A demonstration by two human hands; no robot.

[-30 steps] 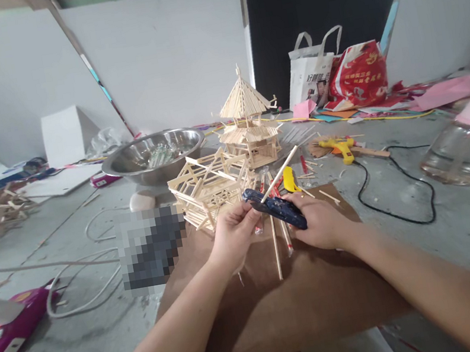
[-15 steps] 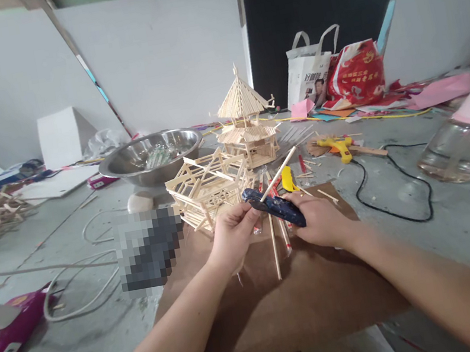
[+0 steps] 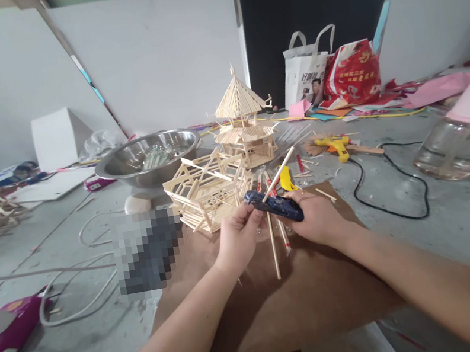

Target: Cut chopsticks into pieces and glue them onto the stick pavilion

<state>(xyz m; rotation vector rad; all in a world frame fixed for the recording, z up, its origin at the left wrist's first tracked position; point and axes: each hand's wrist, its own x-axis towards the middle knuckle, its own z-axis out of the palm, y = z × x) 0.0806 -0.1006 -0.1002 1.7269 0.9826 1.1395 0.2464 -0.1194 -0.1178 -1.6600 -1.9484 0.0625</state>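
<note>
My right hand [image 3: 321,218] is wrapped round the right end of a dark blue hand tool [image 3: 283,206]; its exact kind is unclear. A thin wooden stick [image 3: 281,169] slants across the tool's left part, its lower end running to the pinched fingers of my left hand [image 3: 239,238]. Those fingers also lie against the tool's left tip. Below the tool, another wooden stick [image 3: 275,253] lies over a brown board [image 3: 319,300]. Just beyond my left hand stands an open six-sided frame of sticks [image 3: 205,190]. Behind it rises a stick pavilion with a pointed roof [image 3: 239,100].
A steel basin [image 3: 112,169] stands back left. A yellow glue gun [image 3: 338,146] with a black cord lies right, near a jug with a pink lid [image 3: 442,150]. Left are a purple power strip [image 3: 14,339] and white cable. Bags [image 3: 353,75] stand at the back.
The view has shifted slightly. Both hands keep their hold, and the tool and stick have barely moved, with the tool tilting a little less.
</note>
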